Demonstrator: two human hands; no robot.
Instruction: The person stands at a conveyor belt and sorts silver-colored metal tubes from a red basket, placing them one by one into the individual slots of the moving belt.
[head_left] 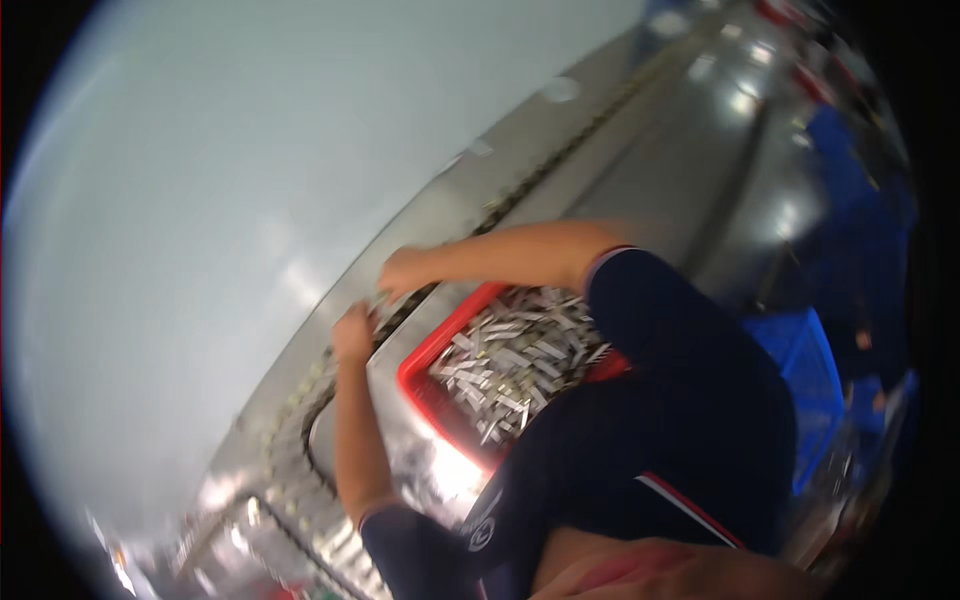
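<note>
My left hand (353, 333) and my right hand (405, 273) are close together over a narrow curving conveyor track (318, 420). Both look closed, with the fingers curled in toward each other. Something small and pale seems to lie between the fingertips, but blur hides what it is. Just below my right forearm stands a red bin (413, 375), heaped with small flat silvery-grey pieces (515, 350). My right arm reaches across above the bin's far side, and my dark-clothed body covers its near right part.
Beyond the track rises a large pale smooth surface (200, 200). A shiny metal table (640, 180) stretches to the upper right along the track. To my right is a blue crate (815, 390), with blurred blue shapes (850, 200) behind it.
</note>
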